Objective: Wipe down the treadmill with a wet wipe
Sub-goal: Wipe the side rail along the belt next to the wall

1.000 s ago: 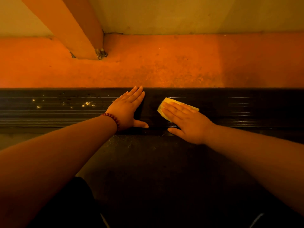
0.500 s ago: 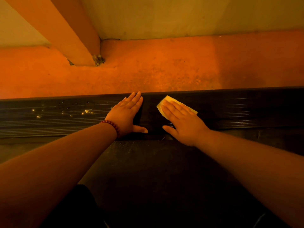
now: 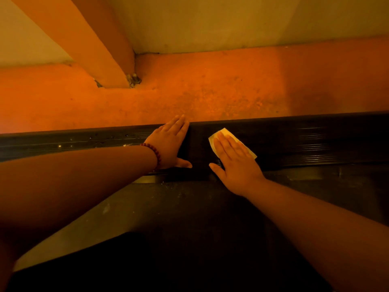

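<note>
Wet wipe [image 3: 225,133] lies flat on the treadmill's dark ribbed side rail [image 3: 305,140], pressed beneath the straight, closed-together fingers of the right hand [image 3: 235,163], at 3 o'clock from the left hand [image 3: 170,144], which rests flat beside it with its thumb spread.

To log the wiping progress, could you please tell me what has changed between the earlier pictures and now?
The right hand, pressing flat on the wet wipe, slid it slightly left along the treadmill side rail, toward the left hand. Nothing was picked up or released. The left hand stayed flat on the rail, and the specks to its left remain.
</note>
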### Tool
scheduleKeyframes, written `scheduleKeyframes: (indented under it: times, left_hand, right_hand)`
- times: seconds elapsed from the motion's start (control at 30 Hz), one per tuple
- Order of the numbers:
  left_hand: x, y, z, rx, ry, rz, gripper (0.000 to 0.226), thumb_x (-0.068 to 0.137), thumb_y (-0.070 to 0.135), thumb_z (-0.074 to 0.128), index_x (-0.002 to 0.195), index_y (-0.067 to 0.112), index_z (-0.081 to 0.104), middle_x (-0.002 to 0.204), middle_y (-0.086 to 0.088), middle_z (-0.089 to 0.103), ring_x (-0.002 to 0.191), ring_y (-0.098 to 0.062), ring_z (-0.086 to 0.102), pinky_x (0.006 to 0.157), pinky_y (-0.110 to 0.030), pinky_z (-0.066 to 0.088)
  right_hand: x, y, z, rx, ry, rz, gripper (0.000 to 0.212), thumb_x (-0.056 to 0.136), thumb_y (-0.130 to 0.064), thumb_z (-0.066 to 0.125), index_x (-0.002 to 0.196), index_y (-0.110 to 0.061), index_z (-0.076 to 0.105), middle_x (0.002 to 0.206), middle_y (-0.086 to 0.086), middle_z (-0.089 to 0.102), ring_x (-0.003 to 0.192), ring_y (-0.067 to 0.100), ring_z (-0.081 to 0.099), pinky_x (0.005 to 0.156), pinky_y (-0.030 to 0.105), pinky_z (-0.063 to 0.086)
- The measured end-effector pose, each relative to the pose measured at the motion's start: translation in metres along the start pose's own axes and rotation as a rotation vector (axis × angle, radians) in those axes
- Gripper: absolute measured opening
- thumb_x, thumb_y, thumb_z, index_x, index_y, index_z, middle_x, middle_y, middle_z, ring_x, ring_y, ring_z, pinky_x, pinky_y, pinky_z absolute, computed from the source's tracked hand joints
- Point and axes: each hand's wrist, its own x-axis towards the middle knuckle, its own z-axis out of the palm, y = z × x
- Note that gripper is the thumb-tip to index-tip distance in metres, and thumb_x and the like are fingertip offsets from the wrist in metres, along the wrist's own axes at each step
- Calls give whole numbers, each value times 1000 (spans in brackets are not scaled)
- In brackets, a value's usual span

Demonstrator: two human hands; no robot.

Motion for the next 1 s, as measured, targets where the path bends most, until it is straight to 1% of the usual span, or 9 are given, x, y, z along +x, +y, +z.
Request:
scheduleKeyframes:
  times: [0.03, 0.2, 0.33, 0.43, 0.6, 0.73, 0.8, 0.87, 1.0]
  left_hand:
    - [-1, -4, -1, 8, -7, 9, 124, 73, 74, 58, 150, 9, -15, 158, -8, -18, 147, -22, -12, 118, -38, 6]
    - [-9, -24, 8, -36, -13, 24, 128, 69, 76, 58, 150, 10, -15, 158, -6, -20, 146, -21, -14, 118, -37, 5]
    - [-11, -33, 22, -77, 28, 35, 129, 67, 79, 56, 150, 11, -15, 158, -4, -20, 146, -19, -15, 116, -35, 0]
    - [-12, -38, 29, -21, 87, 85, 129, 66, 84, 49, 150, 11, -16, 158, -5, -21, 145, -19, -18, 111, -33, -13]
    - [-21, -45, 39, -28, 131, 76, 128, 65, 85, 49, 150, 12, -14, 159, -4, -17, 146, -19, -15, 114, -34, -12]
    - [-19, -44, 38, -57, 137, 72, 128, 65, 82, 54, 150, 13, -12, 159, -1, -14, 146, -18, -11, 111, -31, -13]
    - [-19, -44, 37, -68, 132, 67, 128, 65, 82, 54, 151, 13, -12, 159, 0, -14, 146, -17, -11, 110, -30, -13]
    - [-19, -44, 38, -74, 130, 65, 128, 65, 82, 54, 151, 13, -12, 159, 0, -14, 146, -17, -12, 111, -31, -13]
    - [-19, -43, 37, -78, 131, 62, 129, 65, 81, 54, 150, 13, -13, 159, -1, -15, 146, -17, -13, 111, -31, -13]
  right_hand:
    - [4, -1, -1, 13, -2, 24, 80, 81, -69, -15, 144, -22, -22, 156, -3, -24, 141, 10, -26, 113, 29, -19]
    - [40, -27, -11, 146, 67, 294, 66, 102, -49, 15, 152, -16, -12, 160, 3, -18, 146, 17, -19, 118, 33, -12]
    - [39, -54, 4, 92, 107, 127, 74, 88, -56, -5, 150, -16, -12, 157, 0, -18, 143, 13, -21, 115, 30, -17]
    - [37, -40, 4, 73, 123, 40, 73, 89, -55, -2, 152, -19, -5, 161, -1, -9, 143, 9, -17, 112, 25, -18]
    - [53, -47, -2, 186, 146, 323, 65, 102, -48, 20, 153, -19, -8, 161, 1, -14, 147, 16, -14, 118, 32, -9]
    - [51, -70, 3, 119, 118, 48, 66, 101, -50, 21, 153, -20, -6, 159, -2, -15, 144, 10, -18, 116, 30, -13]
    - [49, -56, 3, 65, 141, -35, 67, 97, -54, 14, 153, -19, -1, 161, 0, -6, 143, 9, -14, 117, 29, -10]
    - [50, -38, -1, 90, 180, 56, 69, 96, -54, 10, 153, -17, 1, 162, 3, 0, 147, 13, -9, 117, 28, -10]
    - [55, -42, -2, 132, 122, 260, 68, 101, -50, 20, 153, -17, -7, 161, 3, -12, 148, 16, -14, 119, 33, -10]
